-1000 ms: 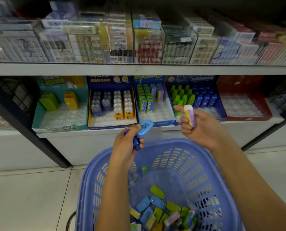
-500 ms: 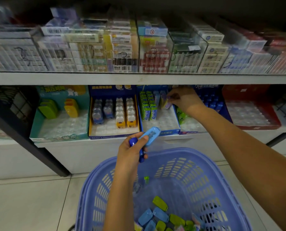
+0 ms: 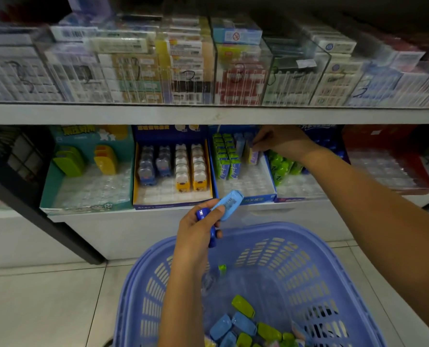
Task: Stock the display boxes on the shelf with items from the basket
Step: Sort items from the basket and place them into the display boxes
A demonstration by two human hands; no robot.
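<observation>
Head view, from the left: teal display box (image 3: 88, 176) and yellow-lined display box (image 3: 172, 194) on the lower shelf (image 3: 108, 215), then left hand (image 3: 198, 231) above the basket (image 3: 316, 237), curled round a light-blue item (image 3: 231, 204) and a dark-blue item (image 3: 211, 236). Further right, right hand (image 3: 279, 141) reaching into the blue display box (image 3: 248, 189), fingertips pinching the top of a pale purple item (image 3: 252, 156) standing beside green packs (image 3: 224, 156). Loose blue and green items (image 3: 243, 326) at the basket's bottom.

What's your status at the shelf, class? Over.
Right grip pinches purple-and-yellow packet in blue cardboard display box. Left grip holds light-blue plastic case over lilac plastic basket. Nothing blocking.
</observation>
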